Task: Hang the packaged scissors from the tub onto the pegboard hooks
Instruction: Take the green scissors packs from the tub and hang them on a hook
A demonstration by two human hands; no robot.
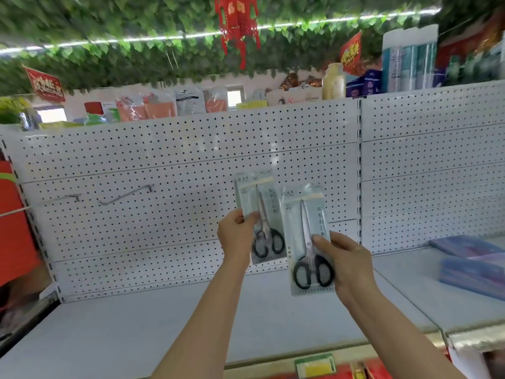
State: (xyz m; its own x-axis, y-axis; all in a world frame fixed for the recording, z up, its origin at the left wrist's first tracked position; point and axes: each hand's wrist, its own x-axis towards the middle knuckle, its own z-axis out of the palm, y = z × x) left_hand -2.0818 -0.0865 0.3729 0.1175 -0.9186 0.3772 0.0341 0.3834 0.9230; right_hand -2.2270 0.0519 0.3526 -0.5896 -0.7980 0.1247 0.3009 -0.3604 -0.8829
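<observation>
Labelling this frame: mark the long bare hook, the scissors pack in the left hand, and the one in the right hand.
long hook (125,195): head view, mid-shaft.
left-hand scissors pack (263,198): head view, upper card face.
right-hand scissors pack (303,214): head view, blade area.

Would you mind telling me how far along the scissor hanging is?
Nothing hangs yet: the long metal hook on the white pegboard is bare. The left hand and right hand each hold a black-handled scissors pack. Both remain to hang.
</observation>
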